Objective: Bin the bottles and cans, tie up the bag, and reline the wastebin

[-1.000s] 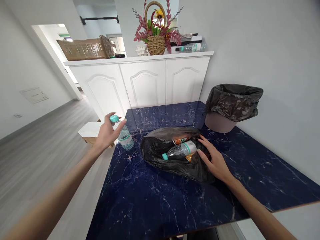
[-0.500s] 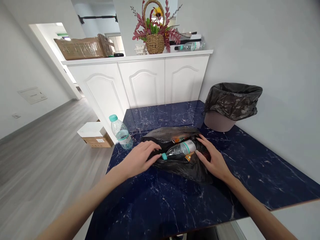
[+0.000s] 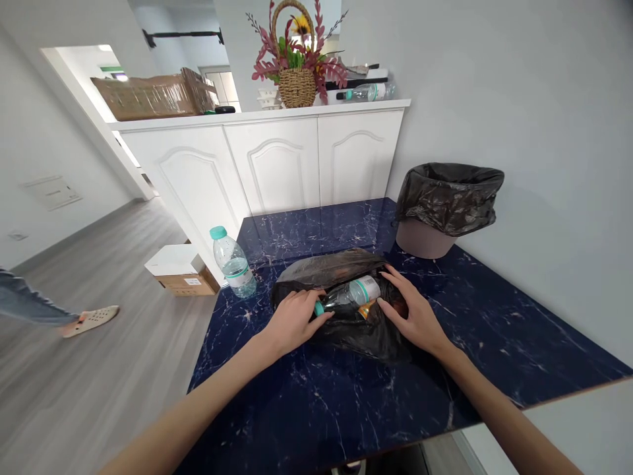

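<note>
A clear plastic bottle [image 3: 352, 294] with a teal cap and a white label lies on its side in the mouth of a black plastic bag [image 3: 341, 340]. My left hand [image 3: 297, 318] has its thumb and fingers around the cap end. At the bottle's base, my right hand [image 3: 413, 310] grips the bag's edge, thumb near the label. An orange wrapper [image 3: 366, 309] shows beneath the bottle; other contents are hidden by the bag. To the left of the bag, a second bottle [image 3: 233, 264], partly filled, stands upright on the dark blue marbled table [image 3: 316, 409].
A bin [image 3: 422, 239] lined with a black bag stands at the table's back right, by the wall. Behind is a white cabinet [image 3: 277, 165] carrying a flower basket [image 3: 297, 88] and a cardboard box [image 3: 143, 95]. Boxes [image 3: 185, 274] and a person's foot [image 3: 91, 321] are on the floor left.
My left hand has moved onto the bottle's cap end, and the bag's far edge now covers the upper orange wrapper. A person's leg has come into view at left. The view has shifted slightly.
</note>
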`<action>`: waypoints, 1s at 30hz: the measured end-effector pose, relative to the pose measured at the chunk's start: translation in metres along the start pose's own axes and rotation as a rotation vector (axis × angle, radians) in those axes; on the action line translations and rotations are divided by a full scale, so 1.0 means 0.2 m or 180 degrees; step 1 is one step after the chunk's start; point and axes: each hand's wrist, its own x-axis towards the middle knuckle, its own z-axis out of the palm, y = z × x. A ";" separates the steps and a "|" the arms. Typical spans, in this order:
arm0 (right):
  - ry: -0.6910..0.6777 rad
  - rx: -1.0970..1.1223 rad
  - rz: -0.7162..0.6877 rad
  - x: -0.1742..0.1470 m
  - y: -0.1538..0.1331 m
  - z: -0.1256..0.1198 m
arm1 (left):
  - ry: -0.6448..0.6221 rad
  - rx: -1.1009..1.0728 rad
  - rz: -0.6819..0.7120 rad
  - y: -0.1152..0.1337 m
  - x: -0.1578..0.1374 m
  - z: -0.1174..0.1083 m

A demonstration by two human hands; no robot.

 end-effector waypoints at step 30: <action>-0.0038 -0.0002 0.0071 0.00 -0.01 0.00 | 0.2161 0.0354 -0.2021 -0.22 -0.43 -0.80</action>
